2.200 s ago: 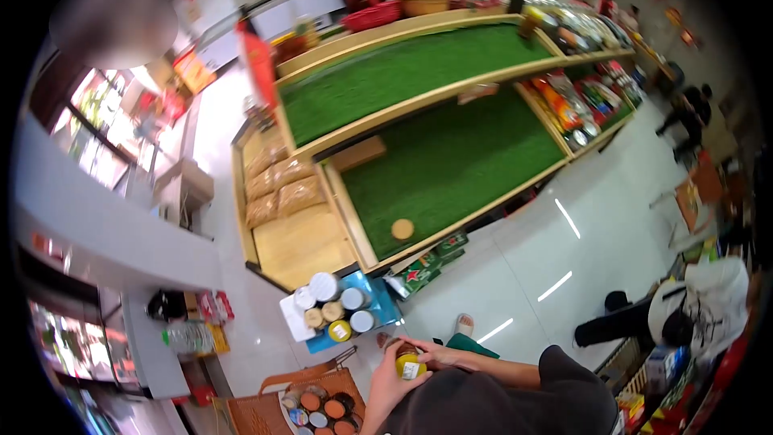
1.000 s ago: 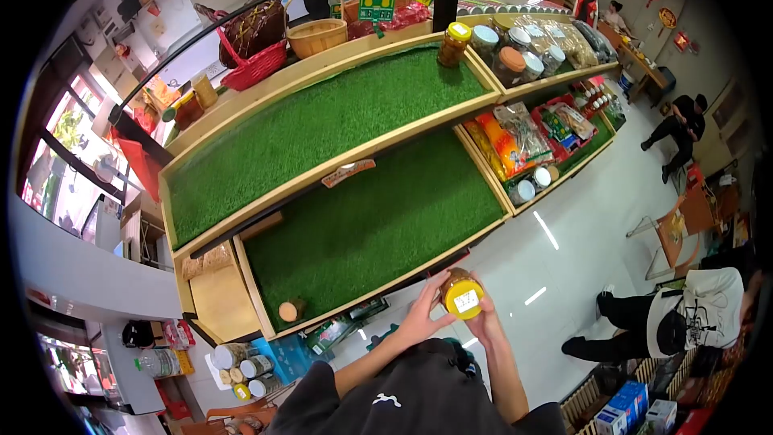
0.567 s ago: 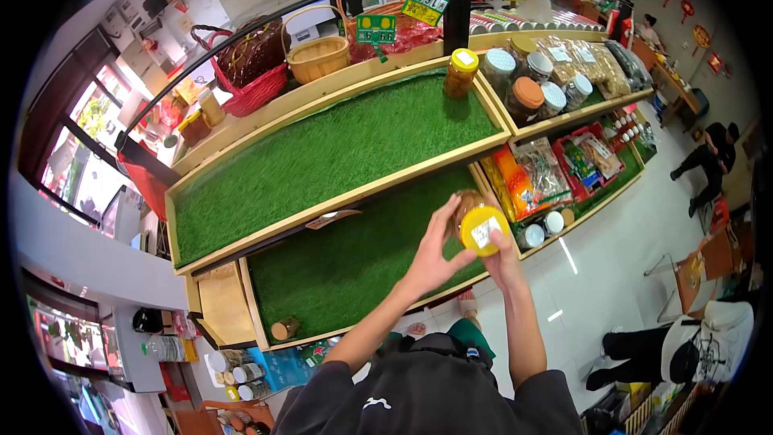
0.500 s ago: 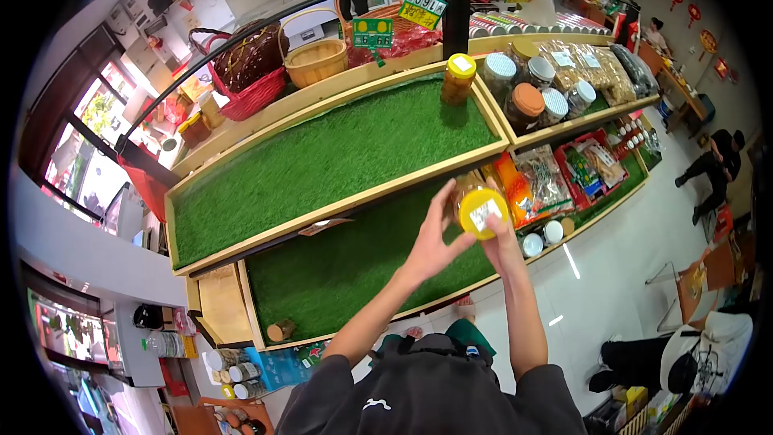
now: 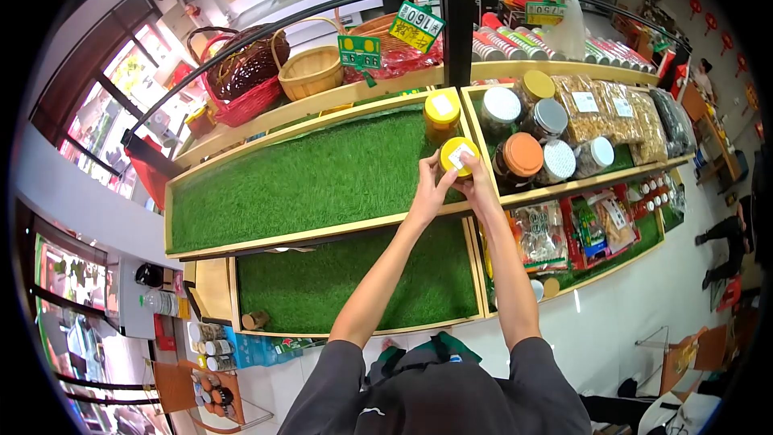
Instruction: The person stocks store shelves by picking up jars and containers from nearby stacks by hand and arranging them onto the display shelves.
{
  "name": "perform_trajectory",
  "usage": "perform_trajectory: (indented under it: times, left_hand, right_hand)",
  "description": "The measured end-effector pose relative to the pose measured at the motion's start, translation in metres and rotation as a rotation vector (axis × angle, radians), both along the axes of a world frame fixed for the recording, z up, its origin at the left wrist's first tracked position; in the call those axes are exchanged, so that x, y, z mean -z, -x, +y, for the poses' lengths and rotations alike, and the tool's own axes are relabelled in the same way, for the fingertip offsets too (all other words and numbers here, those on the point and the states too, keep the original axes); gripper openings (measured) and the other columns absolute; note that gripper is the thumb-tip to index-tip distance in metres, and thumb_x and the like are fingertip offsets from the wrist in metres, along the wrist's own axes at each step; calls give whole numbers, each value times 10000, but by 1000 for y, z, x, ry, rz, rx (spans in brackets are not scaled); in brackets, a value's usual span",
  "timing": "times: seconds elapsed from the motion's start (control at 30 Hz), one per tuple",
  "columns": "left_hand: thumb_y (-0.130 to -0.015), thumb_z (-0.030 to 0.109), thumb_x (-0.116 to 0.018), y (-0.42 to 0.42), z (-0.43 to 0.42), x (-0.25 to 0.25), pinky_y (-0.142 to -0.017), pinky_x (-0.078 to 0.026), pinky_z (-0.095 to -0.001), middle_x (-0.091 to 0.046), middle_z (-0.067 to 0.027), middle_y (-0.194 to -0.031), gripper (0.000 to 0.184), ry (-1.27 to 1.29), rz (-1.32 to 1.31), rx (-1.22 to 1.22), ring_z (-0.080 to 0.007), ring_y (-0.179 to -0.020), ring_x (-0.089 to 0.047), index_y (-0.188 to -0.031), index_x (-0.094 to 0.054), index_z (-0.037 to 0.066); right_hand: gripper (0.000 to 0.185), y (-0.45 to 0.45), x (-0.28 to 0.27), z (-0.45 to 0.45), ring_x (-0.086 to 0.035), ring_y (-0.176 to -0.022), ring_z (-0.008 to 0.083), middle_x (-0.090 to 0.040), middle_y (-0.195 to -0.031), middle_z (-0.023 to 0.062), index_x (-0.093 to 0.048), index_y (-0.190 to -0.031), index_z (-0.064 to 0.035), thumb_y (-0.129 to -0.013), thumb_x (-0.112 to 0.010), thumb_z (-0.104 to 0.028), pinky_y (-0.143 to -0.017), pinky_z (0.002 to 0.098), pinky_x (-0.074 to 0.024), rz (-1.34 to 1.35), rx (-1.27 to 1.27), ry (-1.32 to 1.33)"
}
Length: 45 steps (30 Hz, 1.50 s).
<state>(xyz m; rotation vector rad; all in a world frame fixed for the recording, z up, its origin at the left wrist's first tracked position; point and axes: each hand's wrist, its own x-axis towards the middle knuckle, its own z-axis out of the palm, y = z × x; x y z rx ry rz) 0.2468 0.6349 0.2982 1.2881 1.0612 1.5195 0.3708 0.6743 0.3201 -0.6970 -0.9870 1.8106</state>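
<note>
Both my hands grip a yellow-lidded jar [image 5: 459, 153] with a white label on its lid. My left hand [image 5: 431, 185] wraps its left side, and my right hand [image 5: 478, 185] holds the right side with the thumb on the lid. The jar is over the right end of the upper green-turf shelf [image 5: 314, 169]; whether its base touches the turf is hidden. Just behind it stands a second yellow-lidded jar [image 5: 441, 117], upright near the divider.
Right of the divider are jars, including an orange-lidded jar [image 5: 522, 155], and bagged dry goods [image 5: 588, 109]. Baskets [image 5: 310, 71] line the back. A black post [image 5: 458, 36] rises behind the shelf. Below lies a lower turf shelf [image 5: 354, 282] with a small jar [image 5: 255, 321] on its side.
Both hands have carried the jar up and away from me, from in front of the shelf edge to beside the standing jar. My view has shifted closer to the shelf.
</note>
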Motion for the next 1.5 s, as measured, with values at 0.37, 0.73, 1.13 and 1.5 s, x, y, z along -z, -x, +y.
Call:
perform_trajectory:
  times: [0.37,0.73,1.13,1.5]
  left_hand:
    - [-937,313,-580,-3,20,-5,-1044,-337,-361,-413,-212,-1294,572,137,-144,-97,-241,-1239,-424,-1262,-281,-50]
    - [-898,400,-621,-1,25,7,-1050,-330,-376,-362,-223,-1364,730,170,-206,-109,-277,-1280,-393,-1352,-252,-37]
    - [-923,459,-560,-6,-16,-9,-1078,-314,-414,-236,-260,-1472,811,276,-88,-221,-326,-1352,-332,-1425,-180,-52]
    - [-934,191,-552,3,-166,50,-1030,-400,-412,-389,-175,-1400,542,132,219,-288,-305,-1298,-403,-1392,-327,9]
  right_hand:
    - [599,9,7,23,-618,-942,209,-564,-1140,117,-432,-1302,-44,-896,-542,-471,-755,337,-543,-106,27,-29]
    - [731,3,2,22,-621,-956,227,-535,-1189,131,-322,-1383,-87,-866,-567,-541,-782,360,-539,-151,-14,24]
    - [920,2,11,-28,-568,-1056,256,-347,-1402,198,-100,-1492,-35,-853,-680,-356,-829,347,-502,-211,295,-66]
    - [844,15,51,-130,-469,-1167,288,-294,-1446,212,-115,-1489,-51,-863,-669,-169,-967,357,-404,-274,584,-321]
